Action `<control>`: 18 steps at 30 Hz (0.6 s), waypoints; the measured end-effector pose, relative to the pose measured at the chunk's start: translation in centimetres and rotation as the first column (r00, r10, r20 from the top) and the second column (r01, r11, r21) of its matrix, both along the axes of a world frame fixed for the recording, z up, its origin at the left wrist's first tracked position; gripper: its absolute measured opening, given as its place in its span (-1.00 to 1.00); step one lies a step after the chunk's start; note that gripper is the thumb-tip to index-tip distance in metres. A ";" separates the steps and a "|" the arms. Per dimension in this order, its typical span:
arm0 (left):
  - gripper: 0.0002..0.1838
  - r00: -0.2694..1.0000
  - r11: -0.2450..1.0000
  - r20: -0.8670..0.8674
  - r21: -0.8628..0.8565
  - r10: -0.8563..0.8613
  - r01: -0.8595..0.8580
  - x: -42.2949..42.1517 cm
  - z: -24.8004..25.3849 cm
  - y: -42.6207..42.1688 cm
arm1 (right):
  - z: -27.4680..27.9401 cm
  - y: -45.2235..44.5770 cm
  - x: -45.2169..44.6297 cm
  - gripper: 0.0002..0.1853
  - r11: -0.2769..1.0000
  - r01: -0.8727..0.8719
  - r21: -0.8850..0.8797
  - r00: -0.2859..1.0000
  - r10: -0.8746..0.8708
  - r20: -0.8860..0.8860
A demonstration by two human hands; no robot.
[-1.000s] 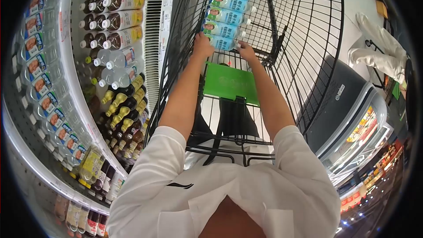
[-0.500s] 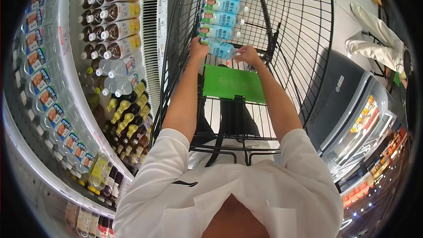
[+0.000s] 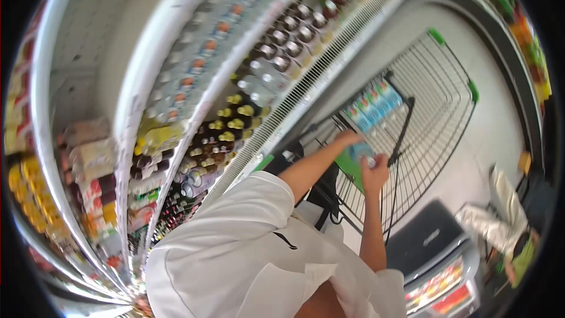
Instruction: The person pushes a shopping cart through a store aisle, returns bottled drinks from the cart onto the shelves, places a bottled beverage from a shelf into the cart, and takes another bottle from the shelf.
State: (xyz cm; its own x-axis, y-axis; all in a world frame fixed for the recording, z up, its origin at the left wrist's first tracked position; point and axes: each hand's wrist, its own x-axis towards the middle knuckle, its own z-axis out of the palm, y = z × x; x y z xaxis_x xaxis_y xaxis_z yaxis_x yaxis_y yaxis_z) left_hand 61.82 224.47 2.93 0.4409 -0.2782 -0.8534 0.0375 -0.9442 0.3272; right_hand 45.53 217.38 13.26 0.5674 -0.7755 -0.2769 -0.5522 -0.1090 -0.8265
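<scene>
My left hand (image 3: pixel 349 138) is closed around the base end of a clear bottle with a blue label (image 3: pixel 358 152). At the cap end, the fingers of my right hand (image 3: pixel 376 173) are closed on the same bottle. It is held over the shopping cart (image 3: pixel 432 79), close to the green panel (image 3: pixel 347 171) by the cart's handle side. Beyond my hands, several blue-labelled water bottles (image 3: pixel 376 106) lie side by side in the cart. Blur hides the finer print on the labels.
On my left, refrigerated shelves hold dark-drink bottles (image 3: pixel 288 38), yellow-capped bottles (image 3: pixel 235 121) and clear bottles (image 3: pixel 200 62). A dark display case (image 3: pixel 426 232) stands at the lower right. A person in light trousers (image 3: pixel 494 218) is beyond it.
My view has swung round toward the shelves, so the cart now appears tilted and farther right. Both hands still hold the bottle, and the row of bottles remains in the cart.
</scene>
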 end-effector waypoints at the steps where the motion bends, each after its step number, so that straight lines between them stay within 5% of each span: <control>1: -0.35 0.955 0.960 -0.144 -0.073 0.258 -0.270 -0.7 1.1 0.7 | 2.4 -0.1 1.3 -0.63 0.999 -0.003 -0.044 1.000 0.003 0.004; 2: -0.36 0.827 0.846 -0.318 -0.115 0.464 -0.520 -1.6 2.6 1.4 | 5.2 -0.3 2.5 -0.66 0.996 -0.003 -0.089 1.000 0.002 -0.004; 4: -0.40 0.556 0.625 -0.622 -0.134 0.551 -0.769 -2.4 9.8 2.2 | 10.0 0.1 4.3 -0.69 0.985 -0.058 -0.162 0.996 0.068 0.058; 7: -0.33 0.447 0.499 -0.672 -0.131 0.591 -0.857 -2.9 15.9 4.6 | 15.5 1.6 8.6 -0.71 0.959 -0.123 -0.255 0.929 0.201 0.309; 9: -0.26 0.233 0.361 -0.718 0.028 0.657 -0.932 -3.5 23.3 6.2 | 19.0 3.5 11.0 -0.72 0.885 -0.232 -0.404 0.871 0.374 0.320; 10: -0.26 0.216 0.327 -0.724 0.015 0.655 -0.945 -3.5 25.5 7.7 | 21.0 4.6 12.3 -0.72 0.797 -0.283 -0.533 0.814 0.494 0.307; 12: -0.39 0.156 0.185 -0.788 -0.055 0.596 -0.981 -2.8 28.3 10.6 | 26.0 7.3 14.4 -0.71 0.756 -0.393 -0.523 0.739 0.599 0.310; 16: -0.30 0.378 0.115 -0.663 -0.405 0.646 -0.907 1.4 35.6 18.3 | 30.8 13.5 17.0 -0.66 0.720 -0.439 -0.538 0.599 0.681 0.421; 18: -0.33 0.372 0.023 -0.597 -0.509 0.711 -0.860 2.8 36.2 22.3 | 33.0 16.4 18.6 -0.63 0.704 -0.449 -0.550 0.447 0.710 0.544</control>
State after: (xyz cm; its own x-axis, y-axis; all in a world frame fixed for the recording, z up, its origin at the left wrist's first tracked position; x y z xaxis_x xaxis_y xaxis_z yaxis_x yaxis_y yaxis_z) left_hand 64.60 246.72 39.12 0.7005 -0.2925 -0.6510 0.7125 0.2346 0.6613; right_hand 64.11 233.73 46.23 0.8162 -0.1430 0.5598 0.4415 -0.4705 -0.7640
